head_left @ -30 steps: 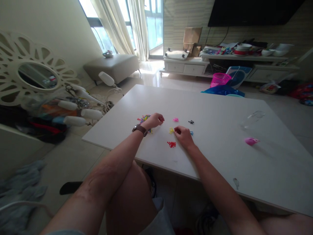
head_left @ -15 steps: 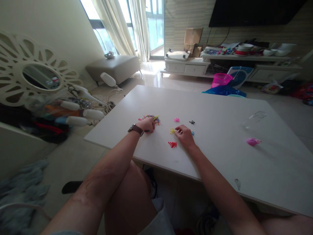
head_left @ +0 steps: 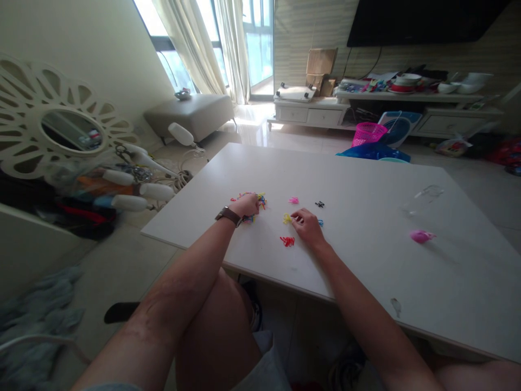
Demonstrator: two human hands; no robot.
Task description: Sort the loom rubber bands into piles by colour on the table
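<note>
My left hand point(head_left: 246, 205), with a brown watch strap at its wrist, reaches over a pile of small multicoloured pieces point(head_left: 261, 201) that look like thin bent loops. Its fingers are curled down and closed; whatever they grip is hidden. My right hand point(head_left: 306, 224) rests on the table with thumb and fingertips drawn together beside a small group of yellow pieces point(head_left: 286, 218); I cannot make out what is between them. Around it lie separate groups of red pieces point(head_left: 287, 241), pink pieces point(head_left: 293, 200), black pieces point(head_left: 320, 204) and partly hidden blue pieces point(head_left: 321, 223).
The white table point(head_left: 366, 260) carries a clear container point(head_left: 423, 200) and a pink object point(head_left: 421, 236) on the right. A small clear item point(head_left: 395, 307) lies near its front edge. Beyond the table stands a pink basket point(head_left: 368, 133); a white-headed lamp point(head_left: 157, 190) is at left.
My left hand has shifted very slightly at the pile, its fist turned a little, baring more pieces below it. My right hand stays by the yellow pieces.
</note>
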